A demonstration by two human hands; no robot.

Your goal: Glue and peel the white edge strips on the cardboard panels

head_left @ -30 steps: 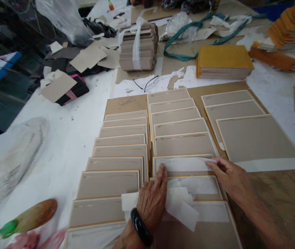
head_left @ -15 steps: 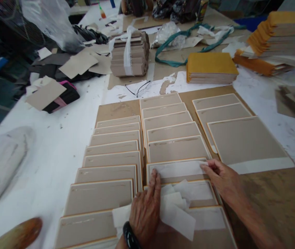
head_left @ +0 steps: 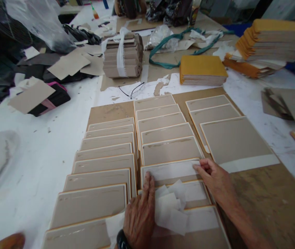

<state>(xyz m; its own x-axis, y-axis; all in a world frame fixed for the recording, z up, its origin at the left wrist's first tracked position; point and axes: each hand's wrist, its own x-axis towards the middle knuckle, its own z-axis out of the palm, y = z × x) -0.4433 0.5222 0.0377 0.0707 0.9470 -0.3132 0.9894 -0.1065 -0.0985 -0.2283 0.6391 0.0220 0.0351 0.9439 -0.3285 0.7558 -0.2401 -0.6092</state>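
My left hand (head_left: 140,218), with a dark bracelet at the wrist, presses two stretched fingertips onto the left end of a white paper strip (head_left: 172,169). This strip lies along the top edge of a grey-brown board (head_left: 163,181) with an orange and white rim. A fanned bunch of loose paper strips (head_left: 170,211) sticks out on both sides of my left hand, apparently held under the palm; its other fingers are partly hidden. At the strip's right end, my right hand (head_left: 216,178) pinches the corner between thumb and forefinger.
Overlapping rows of similar boards (head_left: 103,180) lie on a brown sheet (head_left: 264,193). Beyond are eyeglasses (head_left: 131,92), a yellow-topped stack (head_left: 203,69), a tied bundle (head_left: 123,57) and a taller orange-edged stack (head_left: 274,43). A black and pink item (head_left: 56,98) lies left.
The view has shifted slightly, so everything sits a little further left. Both hands keep the same places on the strip and the board.
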